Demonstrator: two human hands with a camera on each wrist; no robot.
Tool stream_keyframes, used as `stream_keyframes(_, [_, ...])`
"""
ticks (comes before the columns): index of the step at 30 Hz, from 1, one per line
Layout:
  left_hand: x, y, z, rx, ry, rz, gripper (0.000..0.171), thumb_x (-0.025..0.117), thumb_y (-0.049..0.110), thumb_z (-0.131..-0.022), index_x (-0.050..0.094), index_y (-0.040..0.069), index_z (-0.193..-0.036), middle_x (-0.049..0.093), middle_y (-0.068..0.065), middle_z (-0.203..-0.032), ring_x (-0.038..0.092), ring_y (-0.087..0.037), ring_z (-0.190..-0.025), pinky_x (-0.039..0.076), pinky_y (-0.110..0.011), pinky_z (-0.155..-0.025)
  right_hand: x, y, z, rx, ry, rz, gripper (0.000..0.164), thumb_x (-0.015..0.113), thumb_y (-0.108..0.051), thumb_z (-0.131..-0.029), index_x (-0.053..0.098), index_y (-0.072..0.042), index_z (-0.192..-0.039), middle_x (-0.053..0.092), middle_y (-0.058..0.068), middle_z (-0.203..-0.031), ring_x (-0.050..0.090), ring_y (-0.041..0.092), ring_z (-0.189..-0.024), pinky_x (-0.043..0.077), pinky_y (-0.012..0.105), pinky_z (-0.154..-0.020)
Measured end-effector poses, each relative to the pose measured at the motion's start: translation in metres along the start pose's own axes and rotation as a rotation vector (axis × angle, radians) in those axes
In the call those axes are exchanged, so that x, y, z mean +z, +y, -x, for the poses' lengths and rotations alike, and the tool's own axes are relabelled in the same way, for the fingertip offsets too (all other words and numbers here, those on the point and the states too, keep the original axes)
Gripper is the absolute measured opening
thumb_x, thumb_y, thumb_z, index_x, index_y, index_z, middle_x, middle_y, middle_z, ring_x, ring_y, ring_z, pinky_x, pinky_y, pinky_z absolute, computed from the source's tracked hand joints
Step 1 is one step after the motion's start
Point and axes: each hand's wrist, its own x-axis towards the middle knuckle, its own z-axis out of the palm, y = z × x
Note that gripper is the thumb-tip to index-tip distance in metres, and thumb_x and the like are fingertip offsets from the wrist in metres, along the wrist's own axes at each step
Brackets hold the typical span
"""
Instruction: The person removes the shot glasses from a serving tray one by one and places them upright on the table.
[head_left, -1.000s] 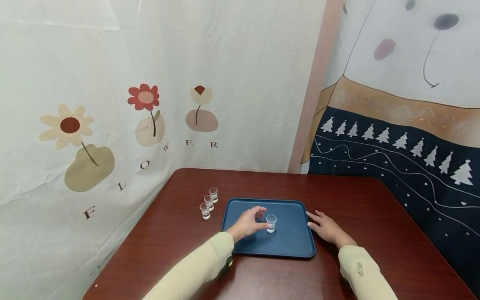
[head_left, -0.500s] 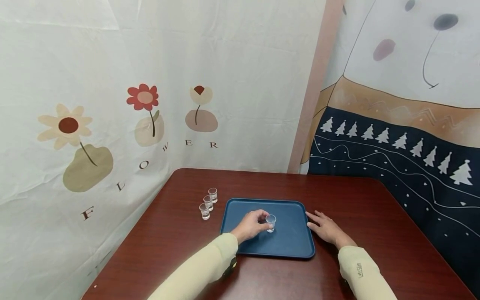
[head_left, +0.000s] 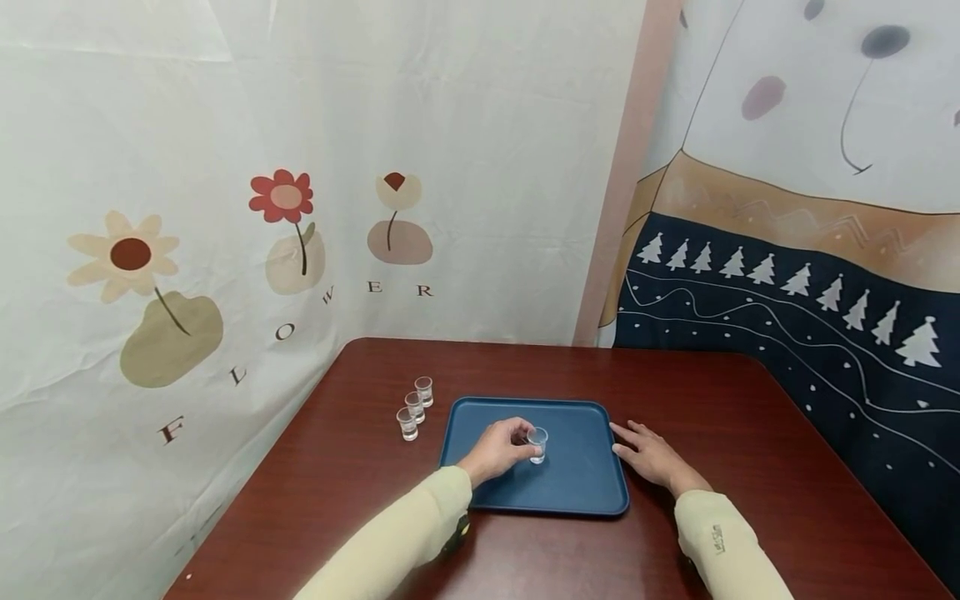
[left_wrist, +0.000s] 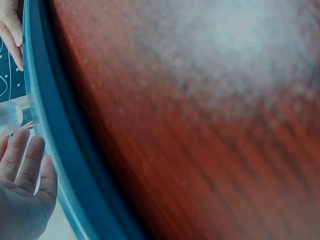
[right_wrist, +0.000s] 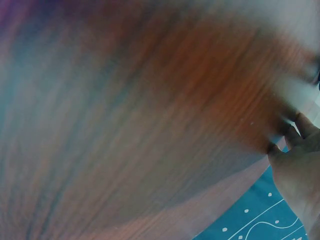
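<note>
A small clear shot glass (head_left: 537, 446) stands upright on the blue tray (head_left: 555, 496), right of the tray's middle. My left hand (head_left: 497, 450) pinches it from the left, thumb at the front and fingers curving behind. The left wrist view shows the glass (left_wrist: 11, 118) just past the fingertips of that hand (left_wrist: 27, 195). My right hand (head_left: 654, 457) lies low beside the tray's right edge with fingers extended and fingertips right at the rim. In the right wrist view only part of this hand (right_wrist: 300, 165) shows, at the right border.
Three more clear shot glasses (head_left: 416, 407) stand in a slanting row on the dark red table (head_left: 337, 467), left of the tray. A white printed curtain (head_left: 495, 167) hangs behind and to the left. A navy and white printed cloth (head_left: 787, 308) hangs on the right.
My left fingers have come in from apart to around the shot glass, which has since shifted very slightly left. The right hand stays at the tray's edge.
</note>
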Motion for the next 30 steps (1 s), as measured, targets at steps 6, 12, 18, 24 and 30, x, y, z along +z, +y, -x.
stream_keyframes(6, [-0.01,0.001,0.0,-0.005,0.018,0.006,0.028,0.077,0.026,-0.089,0.067,0.01,-0.11,0.064,0.004,-0.093,0.058,-0.014,-0.086,0.051,-0.033,-0.079,0.0,-0.002,0.0,0.006,-0.003,-0.002,0.057,0.05,-0.034,-0.104,0.039,-0.006,-0.152,0.024,0.034,-0.154,0.018,0.056,-0.14,0.02,0.071,-0.106])
stream_keyframes(12, [-0.018,-0.001,0.0,0.005,0.048,0.004,0.028,0.077,0.027,-0.089,0.067,0.01,-0.109,0.065,0.003,-0.094,0.058,-0.015,-0.086,0.051,-0.034,-0.079,-0.001,-0.003,0.001,0.011,-0.007,-0.005,0.057,0.05,-0.035,-0.104,0.038,-0.006,-0.152,0.023,0.034,-0.155,0.017,0.056,-0.14,0.019,0.071,-0.107])
stream_keyframes(18, [-0.028,-0.005,0.003,0.003,0.075,0.015,0.027,0.076,0.027,-0.089,0.066,0.01,-0.108,0.065,0.003,-0.094,0.059,-0.015,-0.086,0.052,-0.034,-0.078,-0.002,-0.004,0.001,0.013,-0.007,-0.006,0.056,0.049,-0.034,-0.105,0.038,-0.006,-0.152,0.023,0.034,-0.155,0.017,0.056,-0.14,0.019,0.071,-0.106])
stream_keyframes(24, [-0.04,-0.011,0.007,0.0,0.106,0.023,0.033,0.075,0.027,-0.09,0.066,0.005,-0.113,0.065,0.001,-0.097,0.058,-0.016,-0.089,0.051,-0.035,-0.079,-0.001,-0.004,0.001,0.008,-0.005,-0.011,0.055,0.05,-0.031,-0.105,0.038,-0.006,-0.152,0.023,0.034,-0.155,0.017,0.056,-0.14,0.019,0.071,-0.106])
stream_keyframes(30, [-0.055,-0.016,0.011,0.012,0.157,0.016,0.032,0.076,0.029,-0.089,0.066,0.007,-0.111,0.066,0.0,-0.098,0.06,-0.016,-0.09,0.052,-0.036,-0.08,-0.001,-0.004,0.002,0.003,-0.004,-0.008,0.056,0.05,-0.034,-0.104,0.039,-0.006,-0.152,0.023,0.034,-0.154,0.018,0.057,-0.14,0.02,0.072,-0.106])
